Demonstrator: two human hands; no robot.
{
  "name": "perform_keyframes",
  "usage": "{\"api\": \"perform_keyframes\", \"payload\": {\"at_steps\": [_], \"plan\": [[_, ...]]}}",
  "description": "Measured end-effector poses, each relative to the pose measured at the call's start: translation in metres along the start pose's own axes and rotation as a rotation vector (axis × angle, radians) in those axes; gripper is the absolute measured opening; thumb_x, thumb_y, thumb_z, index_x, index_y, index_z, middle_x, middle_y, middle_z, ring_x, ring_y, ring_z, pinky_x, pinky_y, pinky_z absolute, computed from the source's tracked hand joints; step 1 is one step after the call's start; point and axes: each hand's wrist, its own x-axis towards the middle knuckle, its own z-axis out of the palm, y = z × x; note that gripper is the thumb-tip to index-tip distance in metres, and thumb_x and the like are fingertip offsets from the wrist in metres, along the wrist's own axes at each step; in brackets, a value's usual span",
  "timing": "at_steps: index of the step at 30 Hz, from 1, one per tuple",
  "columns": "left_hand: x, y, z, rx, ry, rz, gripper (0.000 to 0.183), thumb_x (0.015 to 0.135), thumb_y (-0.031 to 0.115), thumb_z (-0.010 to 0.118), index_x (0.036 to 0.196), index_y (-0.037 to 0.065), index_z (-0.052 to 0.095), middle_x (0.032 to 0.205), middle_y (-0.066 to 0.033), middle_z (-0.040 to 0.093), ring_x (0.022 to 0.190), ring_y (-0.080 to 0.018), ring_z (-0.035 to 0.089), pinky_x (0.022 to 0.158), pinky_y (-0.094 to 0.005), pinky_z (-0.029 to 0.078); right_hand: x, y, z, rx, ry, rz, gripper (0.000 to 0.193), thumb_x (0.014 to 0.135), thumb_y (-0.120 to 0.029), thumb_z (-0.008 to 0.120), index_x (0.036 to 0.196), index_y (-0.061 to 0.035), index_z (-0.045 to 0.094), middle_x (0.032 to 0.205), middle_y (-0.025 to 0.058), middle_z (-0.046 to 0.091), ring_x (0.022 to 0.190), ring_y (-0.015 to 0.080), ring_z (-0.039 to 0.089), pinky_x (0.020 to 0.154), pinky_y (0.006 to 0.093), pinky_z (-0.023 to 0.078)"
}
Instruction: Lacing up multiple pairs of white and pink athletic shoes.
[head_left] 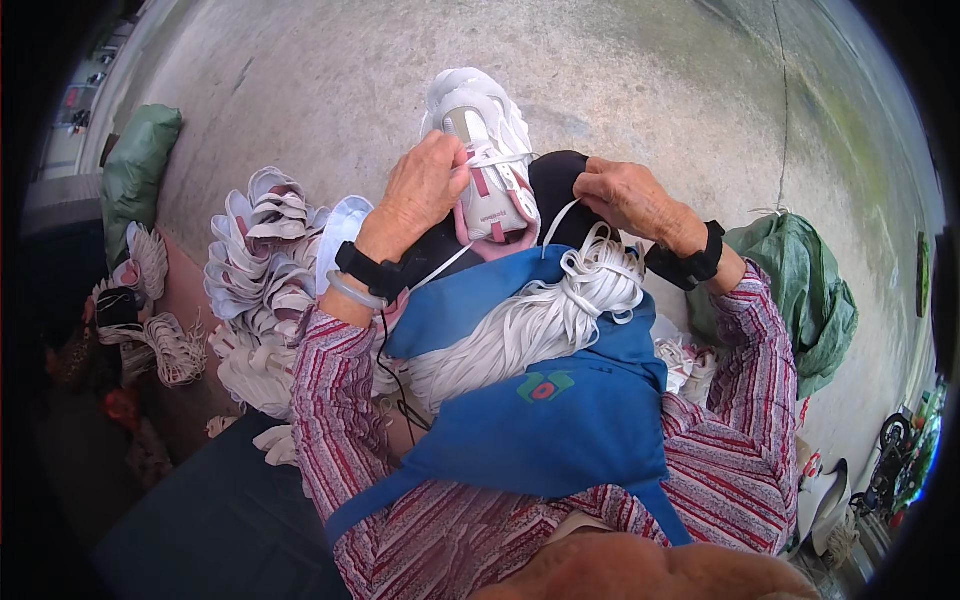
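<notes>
A white, grey and pink shoe upper (pixel 490 190) lies over my dark-clad knees, its toe pointing away and a white shoelace (pixel 500 158) crossing its front. At its left edge my left hand (pixel 425 185) is closed, fingertips pinched where the lace meets the upper. To the right of the upper, my right hand (pixel 635 200) pinches a length of white shoelace (pixel 562 220), which hangs down toward my lap. A thick tied bundle of white shoelaces (pixel 540 315) rests on my blue apron (pixel 560 420). More pale uppers (pixel 465 85) show beneath the far end of the laced one.
Stacked white and pink uppers (pixel 265 250) are heaped on my left. Further left are more lace bundles (pixel 170 345) and a green sack (pixel 140 160). A larger green sack (pixel 800 290) stands on my right. Concrete floor (pixel 640 80) spreads ahead.
</notes>
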Motion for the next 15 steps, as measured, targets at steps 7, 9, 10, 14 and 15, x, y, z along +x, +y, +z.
{"api": "perform_keyframes", "payload": {"at_steps": [7,9,10,14,15], "plan": [[-0.006,0.004,0.001,0.320,0.124,0.224,0.008,0.081,0.007,0.058,0.087,0.004,0.053,0.085,-0.0128,0.055,0.066,-0.0334,0.061,0.053,-0.0398,0.051,0.001,-0.022,0.002,0.051,0.073,-0.092,0.012,0.074,-0.004,0.062,0.085,-0.0032,0.059,0.096,0.0095,0.053,0.078,0.0289,0.060,0.064,0.0379,0.049],[-0.009,0.000,-0.002,0.294,0.115,0.234,0.007,0.082,0.007,0.058,0.088,0.005,0.054,0.085,-0.0125,0.054,0.066,-0.0331,0.061,0.053,-0.0392,0.051,0.003,-0.023,0.012,0.035,0.042,-0.151,0.012,0.075,-0.004,0.062,0.086,-0.0018,0.058,0.098,0.0088,0.052,0.077,0.0281,0.059,0.064,0.0372,0.049],[-0.008,0.001,-0.003,0.264,0.110,0.247,0.007,0.082,0.007,0.057,0.089,0.005,0.055,0.085,-0.0122,0.054,0.067,-0.0328,0.061,0.053,-0.0386,0.051,0.004,-0.020,0.016,-0.005,-0.042,-0.186,0.012,0.076,-0.004,0.061,0.087,-0.0018,0.058,0.096,0.0094,0.051,0.076,0.0277,0.058,0.063,0.0369,0.049],[-0.008,0.006,-0.003,0.252,0.207,0.311,0.009,0.081,0.005,0.057,0.089,0.005,0.056,0.081,-0.0111,0.052,0.064,-0.0310,0.061,0.052,-0.0373,0.051,0.002,-0.017,0.016,0.020,-0.136,-0.255,0.009,0.073,-0.004,0.060,0.080,0.0002,0.057,0.088,0.0110,0.050,0.073,0.0283,0.057,0.063,0.0371,0.048],[-0.008,0.001,-0.003,0.295,0.204,0.345,0.010,0.079,0.004,0.058,0.089,0.005,0.056,0.081,-0.0103,0.052,0.062,-0.0287,0.060,0.052,-0.0361,0.050,0.001,-0.018,0.016,0.085,-0.109,-0.268,0.009,0.068,-0.004,0.062,0.073,0.0011,0.056,0.086,0.0111,0.050,0.073,0.0291,0.057,0.063,0.0379,0.047]]}}
